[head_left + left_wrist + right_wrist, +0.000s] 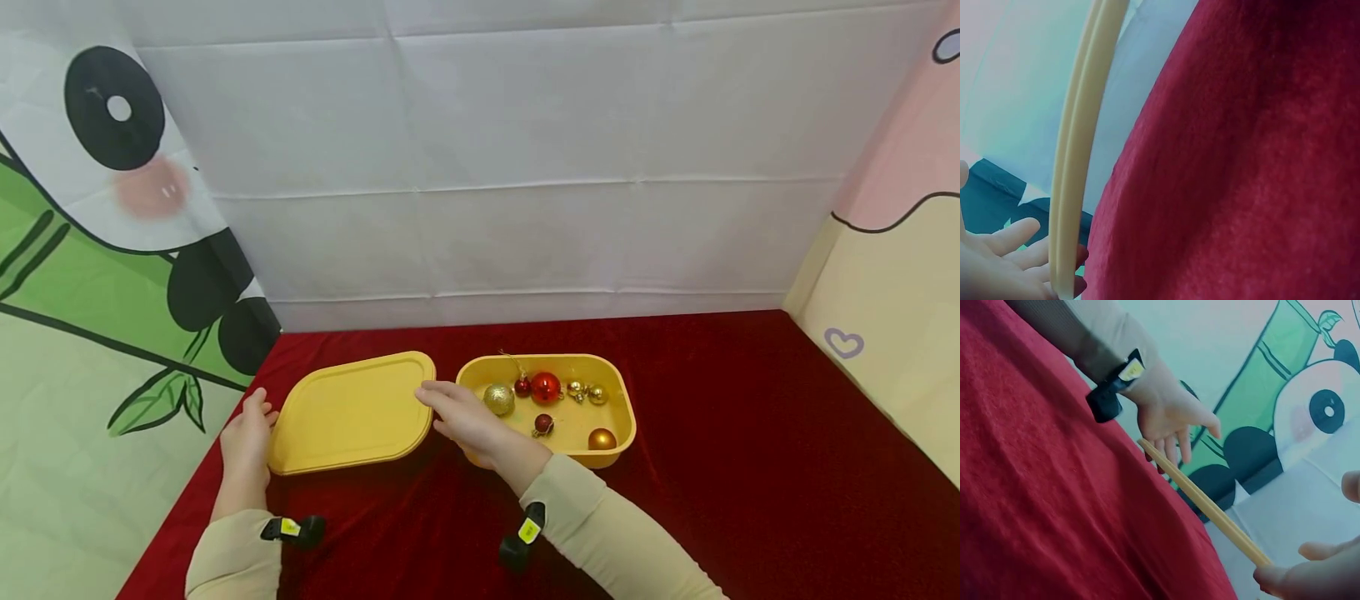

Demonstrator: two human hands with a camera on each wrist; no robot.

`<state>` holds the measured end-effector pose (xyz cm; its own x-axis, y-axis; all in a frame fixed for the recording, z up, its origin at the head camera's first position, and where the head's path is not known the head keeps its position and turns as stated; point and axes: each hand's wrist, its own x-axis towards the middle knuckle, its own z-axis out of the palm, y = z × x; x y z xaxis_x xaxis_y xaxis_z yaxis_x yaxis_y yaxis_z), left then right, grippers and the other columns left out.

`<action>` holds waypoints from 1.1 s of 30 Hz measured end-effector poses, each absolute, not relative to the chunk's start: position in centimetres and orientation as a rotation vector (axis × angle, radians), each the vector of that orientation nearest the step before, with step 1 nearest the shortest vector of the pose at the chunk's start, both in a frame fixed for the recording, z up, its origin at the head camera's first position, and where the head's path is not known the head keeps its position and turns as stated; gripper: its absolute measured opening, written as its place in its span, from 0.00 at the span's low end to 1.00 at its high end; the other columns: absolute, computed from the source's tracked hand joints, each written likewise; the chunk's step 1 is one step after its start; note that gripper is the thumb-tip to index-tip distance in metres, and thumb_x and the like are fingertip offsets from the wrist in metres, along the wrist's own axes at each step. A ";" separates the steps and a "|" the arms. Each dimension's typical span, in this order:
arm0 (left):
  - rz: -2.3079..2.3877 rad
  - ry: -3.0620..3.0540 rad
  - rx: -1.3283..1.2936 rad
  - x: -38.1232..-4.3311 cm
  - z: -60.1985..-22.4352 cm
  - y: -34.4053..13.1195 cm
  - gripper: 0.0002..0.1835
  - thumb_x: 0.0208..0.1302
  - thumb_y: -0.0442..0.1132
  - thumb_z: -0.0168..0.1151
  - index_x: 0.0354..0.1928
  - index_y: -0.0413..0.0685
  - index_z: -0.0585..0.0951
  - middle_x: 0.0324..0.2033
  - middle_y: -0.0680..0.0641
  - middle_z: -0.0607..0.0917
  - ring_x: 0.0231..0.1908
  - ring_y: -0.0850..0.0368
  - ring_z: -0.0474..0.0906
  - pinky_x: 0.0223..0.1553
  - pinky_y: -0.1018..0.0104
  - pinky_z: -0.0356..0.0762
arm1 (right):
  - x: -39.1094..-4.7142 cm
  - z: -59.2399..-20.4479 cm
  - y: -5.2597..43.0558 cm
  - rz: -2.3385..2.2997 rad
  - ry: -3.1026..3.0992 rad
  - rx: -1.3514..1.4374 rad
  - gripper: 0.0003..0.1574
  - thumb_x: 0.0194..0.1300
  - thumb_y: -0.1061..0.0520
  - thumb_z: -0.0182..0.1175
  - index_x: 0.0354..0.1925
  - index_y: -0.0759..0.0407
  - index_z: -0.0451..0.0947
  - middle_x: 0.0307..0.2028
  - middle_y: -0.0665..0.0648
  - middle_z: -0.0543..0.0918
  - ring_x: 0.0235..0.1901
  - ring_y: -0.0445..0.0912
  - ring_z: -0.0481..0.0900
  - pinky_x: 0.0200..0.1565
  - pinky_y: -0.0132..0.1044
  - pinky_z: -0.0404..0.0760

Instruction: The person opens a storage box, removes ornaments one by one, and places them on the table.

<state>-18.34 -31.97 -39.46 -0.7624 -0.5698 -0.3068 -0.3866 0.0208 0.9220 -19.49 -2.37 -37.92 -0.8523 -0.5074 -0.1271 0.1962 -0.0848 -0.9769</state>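
Note:
A yellow plastic lid (352, 412) is held level over the cloth, a hand at each end. My left hand (247, 442) has its fingers straight under the left edge of the lid; the left wrist view shows this lid edge (1075, 156) across the fingers, the thumb standing away. At the opposite end, my right hand (476, 425) touches the lid with its fingertips, and its thumb stays off the rim in the right wrist view. Right of the lid, partly behind my right hand, is a yellow box (626, 408) without a cover, with several Christmas baubles inside, including a red bauble (545, 388).
Dark red cloth (735, 467) covers the table. A pale hanging sheet (525, 250) rises behind it, with a panda-printed sheet on the left and a pink and cream one (885, 333) on the right. A glittery gold bauble (498, 399) lies near my right hand.

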 end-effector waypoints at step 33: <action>-1.639 -2.441 1.001 -17.6 -41.3 -32.6 0.50 0.62 0.72 0.30 0.72 0.37 0.50 0.71 0.32 0.53 0.68 0.35 0.51 0.69 0.42 0.51 | -17.3 -42.1 -6.0 -1.685 2.081 -0.265 0.42 0.63 0.43 0.58 0.70 0.56 0.57 0.73 0.63 0.47 0.71 0.58 0.48 0.67 0.56 0.56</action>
